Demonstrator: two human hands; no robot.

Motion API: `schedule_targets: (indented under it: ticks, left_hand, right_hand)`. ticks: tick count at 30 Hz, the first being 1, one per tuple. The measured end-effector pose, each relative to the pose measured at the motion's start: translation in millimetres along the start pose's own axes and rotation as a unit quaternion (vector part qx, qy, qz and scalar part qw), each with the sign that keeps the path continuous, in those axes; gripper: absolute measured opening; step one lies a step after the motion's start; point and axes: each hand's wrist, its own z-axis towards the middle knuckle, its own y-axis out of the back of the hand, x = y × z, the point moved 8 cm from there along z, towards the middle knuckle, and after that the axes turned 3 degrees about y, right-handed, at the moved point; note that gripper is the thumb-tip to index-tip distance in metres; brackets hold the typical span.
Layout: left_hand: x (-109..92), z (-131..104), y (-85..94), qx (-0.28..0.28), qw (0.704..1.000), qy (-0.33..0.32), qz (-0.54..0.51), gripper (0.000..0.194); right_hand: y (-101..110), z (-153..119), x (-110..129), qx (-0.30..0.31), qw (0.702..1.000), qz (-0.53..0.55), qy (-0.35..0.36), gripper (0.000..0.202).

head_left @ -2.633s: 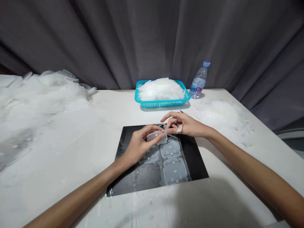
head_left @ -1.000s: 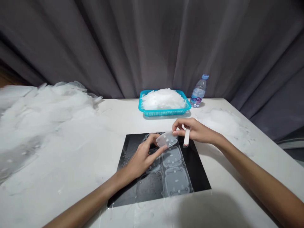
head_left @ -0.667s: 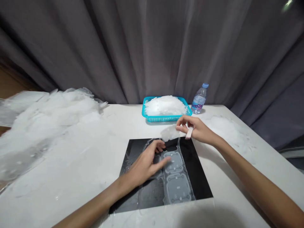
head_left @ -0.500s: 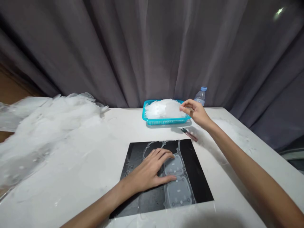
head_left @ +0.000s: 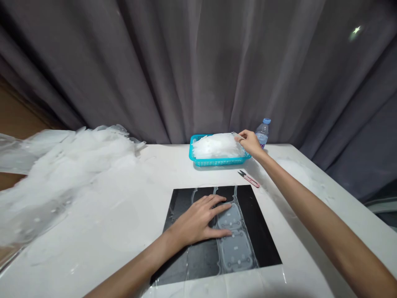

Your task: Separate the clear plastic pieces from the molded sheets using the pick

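Observation:
My left hand (head_left: 201,219) lies with spread fingers on a black sheet (head_left: 263,231). Under and beside its fingers is a clear plastic film with rounded, translucent pieces (head_left: 236,250). Over the right end of a blue basket (head_left: 217,162), my right hand (head_left: 248,142) pinches a thin translucent piece by its edge. White, translucent pieces (head_left: 217,145) are heaped in that basket. Small pink-handled snips (head_left: 251,180) rest on the table between the basket and the black sheet.
A large pile of whitish plastic film (head_left: 83,153) covers the left side of the white table (head_left: 161,169). Behind the basket, to the right, stands a water bottle (head_left: 262,132). A grey curtain (head_left: 173,62) hangs along the table's back edge.
My right hand has shifted slightly left at the basket, and a translucent piece now shows tilted in its fingers. My left hand stays on the film, its fingers a little more spread.

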Motion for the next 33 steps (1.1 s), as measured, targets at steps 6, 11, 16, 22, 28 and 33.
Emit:
schedule_targets:
  ticks: [6, 11, 16, 22, 28, 33]
  left_hand:
    - [4.5, 3.0, 0.6, -0.012, 0.999, -0.016, 0.031, 0.071]
    - [-1.0, 1.8, 8.5, -0.051, 0.998, -0.034, 0.017, 0.061]
    - [-14.6, -3.1, 2.9, -0.040, 0.999, -0.013, -0.016, 0.045]
    - [-18.5, -7.5, -8.0, -0.032, 0.999, 0.016, -0.040, 0.053]
    - [-16.3, -8.6, -6.5, -0.058, 0.997, 0.019, -0.056, 0.051]
    - [-8.5, -6.9, -9.7, -0.046, 0.995, 0.057, -0.061, 0.057]
  right_hand:
    - [9.8, -11.8, 21.5, -0.037, 0.998, -0.057, 0.008, 0.013]
    - [30.0, -67.9, 58.0, -0.047, 0.994, -0.053, 0.088, 0.037]
    - [42.3, -162.5, 78.1, 0.064, 0.972, 0.064, 0.217, 0.060]
    - [28.5, -222.2, 53.0, 0.294, 0.943, 0.125, 0.098, 0.034]
    - [23.6, -240.3, 55.7, 0.397, 0.899, 0.150, 0.110, 0.016]
    - [20.4, -245.2, 51.1, 0.406, 0.894, 0.149, 0.119, 0.016]
